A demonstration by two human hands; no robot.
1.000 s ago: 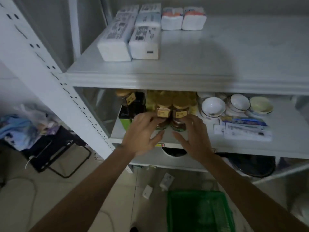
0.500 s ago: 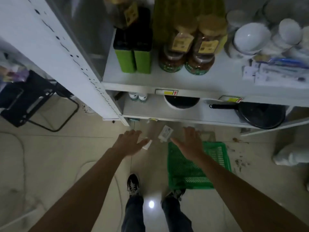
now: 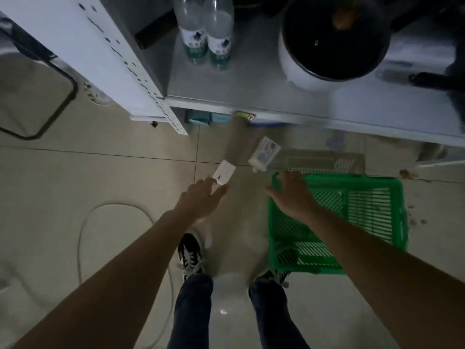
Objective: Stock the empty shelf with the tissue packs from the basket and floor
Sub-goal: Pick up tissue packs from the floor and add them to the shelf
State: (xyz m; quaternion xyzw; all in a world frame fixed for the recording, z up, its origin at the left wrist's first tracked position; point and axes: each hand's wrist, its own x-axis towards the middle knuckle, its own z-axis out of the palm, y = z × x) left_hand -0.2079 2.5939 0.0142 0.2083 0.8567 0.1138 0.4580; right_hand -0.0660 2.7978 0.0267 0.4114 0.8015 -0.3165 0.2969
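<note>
Tiled floor [image 3: 100, 187] now fills view; gaze has dropped from the shelves. Left hand [image 3: 201, 202], fingers spread, nearly touching small tissue pack [image 3: 224, 175]; right hand [image 3: 293, 195] open over green basket [image 3: 372, 215], second pack [image 3: 264, 154] beyond — pickup imminent

Bare beige tiled floor [image 3: 125, 177] lies open around the small white tissue pack [image 3: 224, 172] on every side but the near one, where the left hand's [image 3: 201, 202] fingers meet it. The printed white tissue pack [image 3: 264, 154] sits hemmed between the green plastic lattice basket's [image 3: 397, 222] far rim and the grey metal shelf edge [image 3: 302, 117]. The white perforated shelf upright [image 3: 120, 59] blocks the left.
</note>
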